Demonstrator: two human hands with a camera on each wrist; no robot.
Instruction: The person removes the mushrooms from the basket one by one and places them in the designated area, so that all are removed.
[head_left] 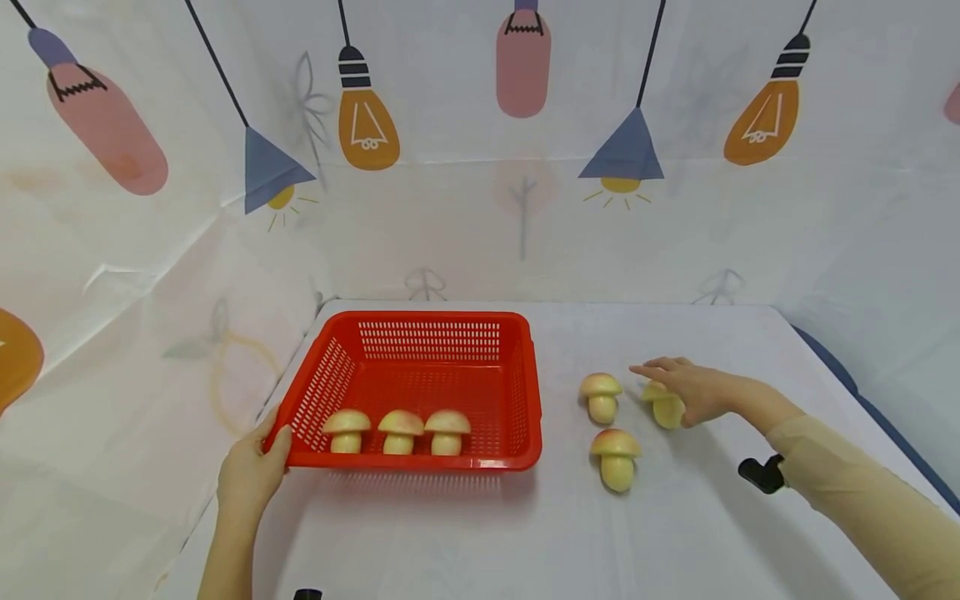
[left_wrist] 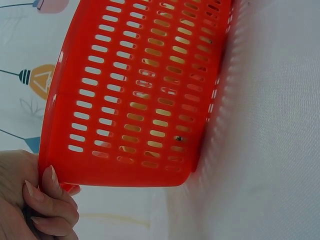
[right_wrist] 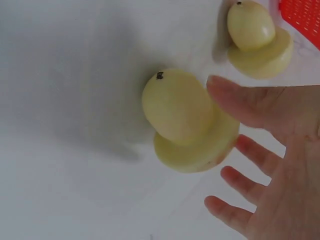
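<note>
A red plastic basket (head_left: 420, 462) with slotted walls sits on the left of the table. My left hand (head_left: 251, 471) grips its near left corner by the rim, the thumb on top; in the left wrist view, fingers (left_wrist: 50, 207) curl beneath the rim. Three toy mushrooms, such as the middle one (head_left: 401, 429), stand in a row along the basket's near side. My right hand (head_left: 701, 392) reaches over a mushroom (head_left: 666, 410) on the right. In the right wrist view its thumb and fingers are spread beside the cap of that mushroom (right_wrist: 180, 110).
Two more mushrooms lie on the white table between basket and right hand, one farther back (head_left: 602, 398) and one nearer (head_left: 617, 460). A white patterned curtain (head_left: 465, 225) hangs behind the table. A black strap piece (head_left: 761, 475) sits at the right wrist.
</note>
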